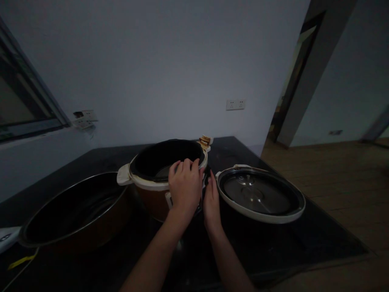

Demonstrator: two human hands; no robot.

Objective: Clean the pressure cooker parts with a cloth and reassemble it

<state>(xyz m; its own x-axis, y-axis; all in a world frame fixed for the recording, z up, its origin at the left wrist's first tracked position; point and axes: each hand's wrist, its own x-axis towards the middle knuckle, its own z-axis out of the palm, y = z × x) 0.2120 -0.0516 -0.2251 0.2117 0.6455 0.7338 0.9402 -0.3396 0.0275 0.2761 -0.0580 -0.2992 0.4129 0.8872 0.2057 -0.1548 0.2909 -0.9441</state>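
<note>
A rice cooker (152, 198) with a brown body, a whitish rim and a dark inner pot (158, 158) stands uncovered on the dark countertop (243, 247). My left hand (186, 184) is hooked over its front right rim, the fingertips bent toward the inside. Against or close beside the cooker's right side is my right hand (212, 205), upright with fingers stretched; whether the palm touches is unclear. Between my hands, the front panel is mostly hidden. Just right of my right hand lies the detached lid (261, 194), its metal inner face up.
A wide dark pan (75, 215) with a white handle (9, 237) sits at left. Near it are a yellow tag (21, 261) and a thin cord. The cooker's broken hinge (206, 142) faces the wall. Wall sockets (235, 104) are behind; the counter's right edge borders the floor (331, 182).
</note>
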